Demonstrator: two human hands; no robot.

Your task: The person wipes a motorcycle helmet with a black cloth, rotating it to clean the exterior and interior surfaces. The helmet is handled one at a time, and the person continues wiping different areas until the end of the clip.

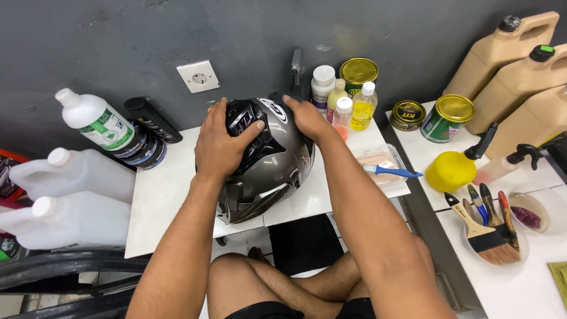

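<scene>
Firmly gripped the grey helmet with left hand spread flat, right hand cupped on top.

white bottle with green label far left, gold-lidded tins right, tan jugs behind

I see a glossy grey and black helmet shell, hard and smooth, on a glossy white table. The white jugs look like matt plastic. The tins have shiny gold metal lids. The paintbrush has a wooden handle and soft bristles. The wall is matt dark grey.
</scene>
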